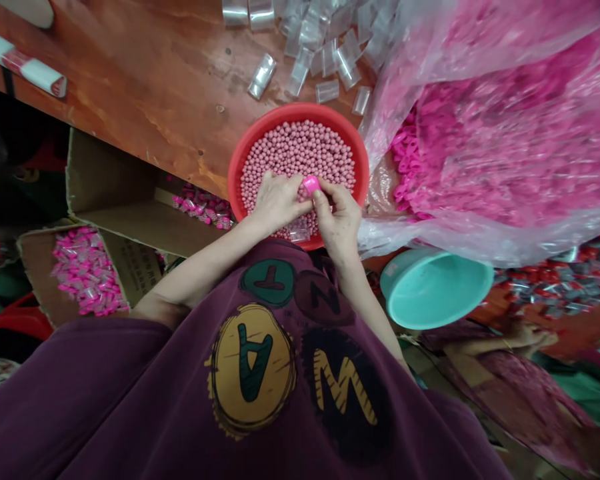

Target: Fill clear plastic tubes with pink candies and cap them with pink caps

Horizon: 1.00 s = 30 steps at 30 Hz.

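Over a red basin [300, 111] of pink beads [300, 143], my two hands meet around one small container. My left hand [280, 200] grips a small clear container [303, 193] with pink beads inside, mostly hidden by the fingers. At its top sits a bright pink cap [311, 184], pinched between the thumb and fingers of my right hand [339, 217]. Whether the cap is fully seated I cannot tell. Another clear container [300, 231] lies on the beads near the basin's front rim.
Many clear containers [313, 33] are scattered behind the basin. Pink caps fill a large plastic bag [460, 153] on the right, above a turquoise basin [437, 287]. Left stand cardboard boxes [115, 180] holding filled pink-capped containers [90, 270]. Another person's arm [500, 350] shows lower right.
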Tool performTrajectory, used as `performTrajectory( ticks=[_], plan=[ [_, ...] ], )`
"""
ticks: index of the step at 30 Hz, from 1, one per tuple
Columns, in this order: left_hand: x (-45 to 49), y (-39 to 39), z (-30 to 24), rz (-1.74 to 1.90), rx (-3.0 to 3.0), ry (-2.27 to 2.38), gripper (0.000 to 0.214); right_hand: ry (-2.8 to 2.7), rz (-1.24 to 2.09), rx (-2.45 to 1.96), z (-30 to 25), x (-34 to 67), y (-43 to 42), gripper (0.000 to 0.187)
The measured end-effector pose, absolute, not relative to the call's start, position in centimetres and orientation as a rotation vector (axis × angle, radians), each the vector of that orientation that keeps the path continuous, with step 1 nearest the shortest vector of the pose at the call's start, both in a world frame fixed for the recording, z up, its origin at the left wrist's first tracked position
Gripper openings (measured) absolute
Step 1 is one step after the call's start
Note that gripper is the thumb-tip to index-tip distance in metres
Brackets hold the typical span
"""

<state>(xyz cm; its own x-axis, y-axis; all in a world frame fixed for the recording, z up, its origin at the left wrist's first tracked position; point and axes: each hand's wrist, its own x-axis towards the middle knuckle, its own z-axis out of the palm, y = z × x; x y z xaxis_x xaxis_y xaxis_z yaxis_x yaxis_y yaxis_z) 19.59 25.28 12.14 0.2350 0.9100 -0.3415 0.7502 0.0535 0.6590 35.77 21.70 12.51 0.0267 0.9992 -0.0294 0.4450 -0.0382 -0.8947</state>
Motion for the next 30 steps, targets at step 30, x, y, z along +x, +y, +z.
performTrajectory(
  ticks=[30],
  plan=[
    [18.8, 23.5, 10.0, 0.373, 0.409, 0.956, 0.024, -1.998, 1.042, -1.371, 9.6, 35.1, 20.4, 0.078]
  ],
)
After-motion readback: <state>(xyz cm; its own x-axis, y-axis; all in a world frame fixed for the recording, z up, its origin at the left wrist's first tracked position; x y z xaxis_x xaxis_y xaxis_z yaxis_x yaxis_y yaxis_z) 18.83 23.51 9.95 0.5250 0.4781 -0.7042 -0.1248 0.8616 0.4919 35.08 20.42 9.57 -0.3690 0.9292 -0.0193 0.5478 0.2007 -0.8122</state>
